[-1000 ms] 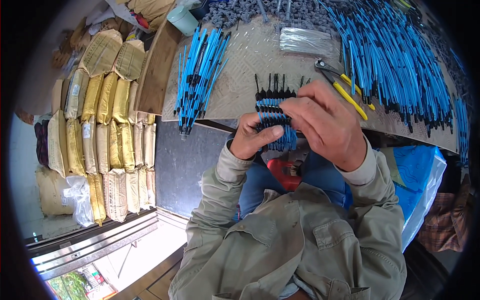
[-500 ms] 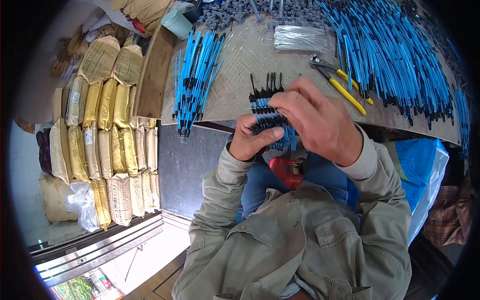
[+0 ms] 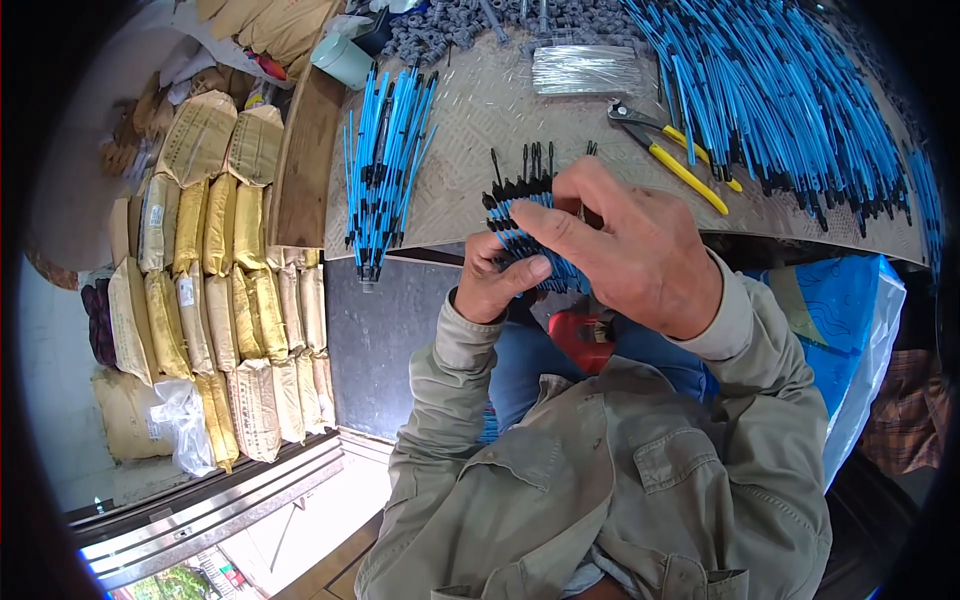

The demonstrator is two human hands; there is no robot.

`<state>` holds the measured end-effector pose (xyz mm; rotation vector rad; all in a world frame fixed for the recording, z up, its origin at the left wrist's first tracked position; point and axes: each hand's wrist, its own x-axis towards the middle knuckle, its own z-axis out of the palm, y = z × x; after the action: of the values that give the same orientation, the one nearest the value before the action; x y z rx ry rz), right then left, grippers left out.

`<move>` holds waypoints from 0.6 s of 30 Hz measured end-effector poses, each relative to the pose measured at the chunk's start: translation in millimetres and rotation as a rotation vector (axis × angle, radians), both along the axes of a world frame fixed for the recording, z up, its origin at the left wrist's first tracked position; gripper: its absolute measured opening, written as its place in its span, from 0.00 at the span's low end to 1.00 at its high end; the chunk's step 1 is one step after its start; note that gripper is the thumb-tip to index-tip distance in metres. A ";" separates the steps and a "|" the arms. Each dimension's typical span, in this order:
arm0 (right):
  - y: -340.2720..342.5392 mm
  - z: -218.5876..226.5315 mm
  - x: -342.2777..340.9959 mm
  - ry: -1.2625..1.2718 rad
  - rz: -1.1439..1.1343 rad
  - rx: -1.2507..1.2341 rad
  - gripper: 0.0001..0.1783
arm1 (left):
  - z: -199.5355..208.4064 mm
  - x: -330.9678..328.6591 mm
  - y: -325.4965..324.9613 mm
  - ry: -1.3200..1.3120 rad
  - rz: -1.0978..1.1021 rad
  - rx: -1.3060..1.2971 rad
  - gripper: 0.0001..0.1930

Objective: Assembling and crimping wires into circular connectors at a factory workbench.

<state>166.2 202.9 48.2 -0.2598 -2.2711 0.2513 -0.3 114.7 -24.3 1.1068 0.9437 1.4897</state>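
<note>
In front of my chest, just off the table's near edge, I hold a bundle of thin blue tubes (image 3: 518, 190) with black ends and black bands. My left hand (image 3: 490, 287) is wrapped round its lower part, the thumb lying across the near side. Over the right side of the bundle bends my right hand (image 3: 637, 245), its thumb stretched leftward across the black-banded part and its fingers curled. Whatever sits between the right thumb and fingers is hidden. Several thin black tips stick up past the bundle's far end.
The table (image 3: 470, 130) carries a smaller blue pile (image 3: 388, 150), a large blue pile (image 3: 770, 110), yellow-handled pliers (image 3: 680, 175), a stack of thin silvery strips (image 3: 588, 72), grey plastic parts (image 3: 430, 38) and a pale green cup (image 3: 342, 58). Stacked paper-wrapped packages (image 3: 220, 230) stand left.
My right thumb has moved left across the bundle, covering where a thin silvery strand showed. The bundle has tilted, and the whole view has shifted slightly.
</note>
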 end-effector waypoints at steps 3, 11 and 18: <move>0.5 2.5 -4.9 0.018 0.057 -0.062 0.19 | 0.8 -0.3 2.4 0.079 -0.002 -0.015 0.09; 106.5 -4.3 -31.2 0.095 -0.259 -0.101 0.07 | 14.2 9.3 1.6 0.226 0.066 -0.157 0.09; 199.7 -65.4 -51.8 -0.469 -0.510 -0.063 0.07 | 8.1 2.7 8.0 0.182 -0.041 -0.036 0.10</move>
<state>114.4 402.7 -17.2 -1.0007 -2.5520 -0.0122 2.5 122.7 -16.2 1.2440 1.0620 1.3500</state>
